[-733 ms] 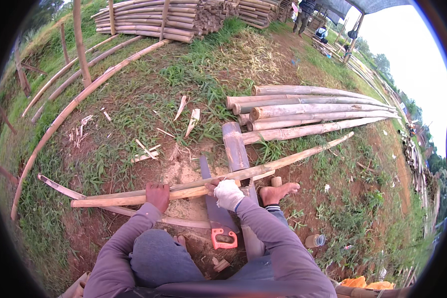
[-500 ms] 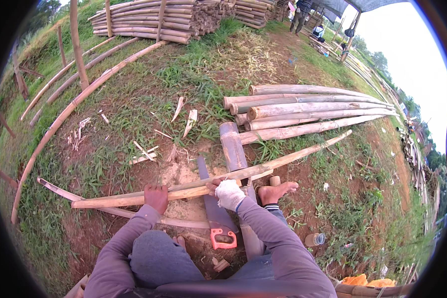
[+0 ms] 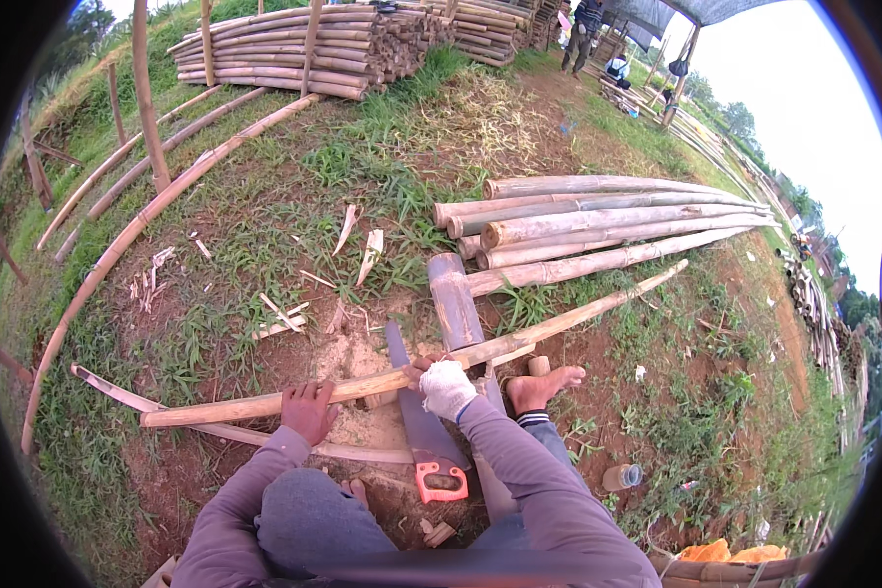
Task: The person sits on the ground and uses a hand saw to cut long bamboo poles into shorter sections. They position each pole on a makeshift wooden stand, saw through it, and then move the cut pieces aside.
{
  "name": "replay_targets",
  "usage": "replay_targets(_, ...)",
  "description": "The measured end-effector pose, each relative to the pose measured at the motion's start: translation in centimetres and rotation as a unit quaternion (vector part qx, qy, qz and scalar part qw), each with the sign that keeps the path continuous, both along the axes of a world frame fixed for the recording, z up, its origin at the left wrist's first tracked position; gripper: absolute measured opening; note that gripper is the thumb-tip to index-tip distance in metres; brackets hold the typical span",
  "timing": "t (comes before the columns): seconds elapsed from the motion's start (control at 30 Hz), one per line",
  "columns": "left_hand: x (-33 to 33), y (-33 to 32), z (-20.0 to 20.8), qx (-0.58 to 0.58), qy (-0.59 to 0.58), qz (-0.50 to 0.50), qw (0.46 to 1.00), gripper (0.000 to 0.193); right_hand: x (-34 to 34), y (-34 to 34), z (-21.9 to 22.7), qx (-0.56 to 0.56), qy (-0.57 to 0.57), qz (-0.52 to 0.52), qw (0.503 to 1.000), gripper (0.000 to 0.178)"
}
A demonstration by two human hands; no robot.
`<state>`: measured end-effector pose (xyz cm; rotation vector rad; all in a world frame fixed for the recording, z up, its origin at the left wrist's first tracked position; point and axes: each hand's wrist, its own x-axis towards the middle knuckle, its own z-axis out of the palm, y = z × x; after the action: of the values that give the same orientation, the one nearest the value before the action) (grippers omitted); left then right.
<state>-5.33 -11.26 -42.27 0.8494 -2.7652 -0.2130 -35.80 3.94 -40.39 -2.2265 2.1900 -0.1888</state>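
"Where are we with the bamboo strip (image 3: pixel 372 385)?"

"We have it up above the ground (image 3: pixel 167 470), slanting across the log (image 3: pixel 454 304), its right end reaching well past the log's right edge!"

"And our hands?"

"Our bare left hand (image 3: pixel 310 410) is folded over the strip near its left end, fingers curled on top. Our right hand (image 3: pixel 447 388), in a white glove, is closed round it by the log's left edge; we can't see inside that palm."

"What's below us?"

"The saw (image 3: pixel 423 431), lying just beside the log's left edge, orange handle towards us! Left of it, a curved strip (image 3: pixel 363 453) on the ground."

"To our right?"

"Our bare foot (image 3: pixel 544 388), off the log's right edge, then a jar (image 3: pixel 621 477). Beyond the log's far end, we've got poles (image 3: pixel 617 218) lying side by side."
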Motion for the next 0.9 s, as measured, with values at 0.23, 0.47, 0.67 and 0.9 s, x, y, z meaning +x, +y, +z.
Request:
replay_targets(0.23,0.1,-0.4,-0.2,0.04,-0.024,-0.001,0.999,0.047,0.3,0.3,-0.4,-0.008,0.009,-0.014,1.0,0.047)
replay_targets(0.47,-0.3,-0.6,-1.4,0.019,-0.022,-0.006,1.0,0.047,6.5,7.6,0.3,-0.027,-0.026,-0.045,0.998,0.047)
replay_targets(0.67,-0.1,-0.9,-1.4,0.036,-0.062,-0.007,0.997,0.048,14.3,17.9,1.5,0.334,-0.05,-0.058,0.939,0.034)
replay_targets(0.9,-0.7,-0.8,-1.8,0.029,-0.052,-0.012,0.998,0.048,14.7,19.6,-1.9,0.314,-0.021,-0.16,0.936,0.026)
